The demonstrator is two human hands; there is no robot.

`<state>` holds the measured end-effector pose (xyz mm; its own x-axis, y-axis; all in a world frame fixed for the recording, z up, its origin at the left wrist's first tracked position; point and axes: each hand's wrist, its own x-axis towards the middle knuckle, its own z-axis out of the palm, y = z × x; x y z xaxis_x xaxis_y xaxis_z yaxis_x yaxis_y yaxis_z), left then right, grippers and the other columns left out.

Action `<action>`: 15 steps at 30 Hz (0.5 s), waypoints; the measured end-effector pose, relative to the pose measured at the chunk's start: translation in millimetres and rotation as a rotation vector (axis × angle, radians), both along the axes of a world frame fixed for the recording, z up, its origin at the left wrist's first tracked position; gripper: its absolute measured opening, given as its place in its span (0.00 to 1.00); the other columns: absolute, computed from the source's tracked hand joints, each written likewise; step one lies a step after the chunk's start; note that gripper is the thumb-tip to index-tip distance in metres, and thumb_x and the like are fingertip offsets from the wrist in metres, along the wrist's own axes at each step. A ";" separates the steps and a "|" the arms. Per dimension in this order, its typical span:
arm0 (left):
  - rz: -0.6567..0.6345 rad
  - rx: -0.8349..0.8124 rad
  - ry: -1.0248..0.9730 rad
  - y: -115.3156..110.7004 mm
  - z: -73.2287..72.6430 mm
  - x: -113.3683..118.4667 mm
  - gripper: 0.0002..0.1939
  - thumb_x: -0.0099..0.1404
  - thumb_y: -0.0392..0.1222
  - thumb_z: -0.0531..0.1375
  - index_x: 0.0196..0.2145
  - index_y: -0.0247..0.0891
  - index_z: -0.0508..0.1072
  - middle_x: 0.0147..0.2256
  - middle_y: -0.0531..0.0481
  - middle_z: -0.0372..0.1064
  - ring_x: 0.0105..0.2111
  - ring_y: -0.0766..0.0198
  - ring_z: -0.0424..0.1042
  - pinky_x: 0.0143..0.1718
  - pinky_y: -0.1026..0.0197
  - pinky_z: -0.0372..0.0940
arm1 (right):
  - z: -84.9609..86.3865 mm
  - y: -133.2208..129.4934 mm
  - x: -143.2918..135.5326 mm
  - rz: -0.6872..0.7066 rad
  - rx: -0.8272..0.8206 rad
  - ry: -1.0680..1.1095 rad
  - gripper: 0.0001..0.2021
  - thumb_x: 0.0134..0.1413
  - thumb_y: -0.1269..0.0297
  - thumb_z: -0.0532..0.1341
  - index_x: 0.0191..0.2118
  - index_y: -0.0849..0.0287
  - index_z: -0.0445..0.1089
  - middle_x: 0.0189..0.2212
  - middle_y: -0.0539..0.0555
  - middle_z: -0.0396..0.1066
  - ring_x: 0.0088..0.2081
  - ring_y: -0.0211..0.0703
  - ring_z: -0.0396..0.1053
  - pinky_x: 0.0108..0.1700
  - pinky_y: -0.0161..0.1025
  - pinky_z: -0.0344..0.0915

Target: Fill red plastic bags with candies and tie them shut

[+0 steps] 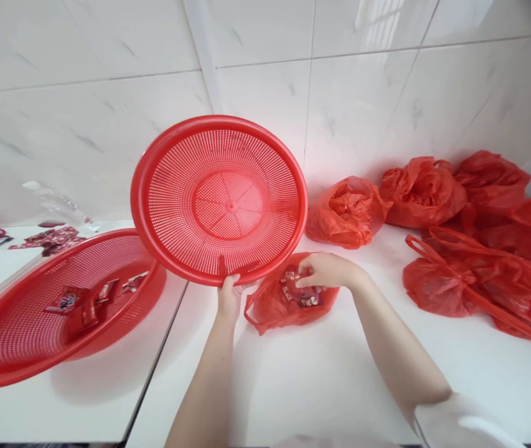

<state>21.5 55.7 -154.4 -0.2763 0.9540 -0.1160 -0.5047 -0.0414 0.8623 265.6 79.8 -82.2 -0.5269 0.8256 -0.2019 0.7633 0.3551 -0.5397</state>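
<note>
My left hand (230, 291) grips the lower rim of a red plastic basket (172, 199), tilted up so its inside faces me; a small dark red strip lies near the rim by my thumb. To the right and just below, my right hand (314, 271) reaches into an open red plastic bag (269, 308) on the white table. Its bent fingers touch small red wrapped packets (309, 297) in the bag; whether they grip one is hidden.
At the left a second red basket (17, 323) holds several packets (88, 311). More wrappers (53, 238) lie behind it. Several filled red bags (421, 190) line the tiled wall (256, 87) and the right side. A dark seam crosses the white table (293, 386).
</note>
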 end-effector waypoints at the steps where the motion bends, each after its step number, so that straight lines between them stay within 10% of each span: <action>1: -0.015 0.000 -0.008 -0.2 0.3 0.0 0.12 0.47 0.38 0.61 0.33 0.36 0.75 0.33 0.46 0.77 0.37 0.50 0.76 0.39 0.48 0.70 | -2.0 0.7 0.4 -0.046 0.054 -0.030 0.12 0.50 0.54 0.63 0.24 0.56 0.69 0.23 0.51 0.73 0.25 0.42 0.68 0.27 0.37 0.58; 9: -0.223 0.020 -0.111 -3.8 2.5 1.0 0.10 0.54 0.39 0.60 0.35 0.39 0.78 0.36 0.47 0.78 0.38 0.57 0.77 0.35 0.59 0.71 | 1.9 3.3 -0.8 -0.408 0.211 0.559 0.21 0.55 0.70 0.57 0.55 0.57 0.58 0.45 0.59 0.74 0.40 0.44 0.75 0.40 0.41 0.71; 15: -0.297 -0.012 -0.011 -2.1 1.4 -9.6 0.06 0.51 0.39 0.61 0.27 0.36 0.78 0.26 0.46 0.76 0.26 0.61 0.74 0.25 0.63 0.69 | 15.3 -0.5 8.7 -0.243 -0.158 0.926 0.22 0.53 0.73 0.55 0.55 0.56 0.61 0.54 0.59 0.68 0.42 0.46 0.75 0.40 0.43 0.76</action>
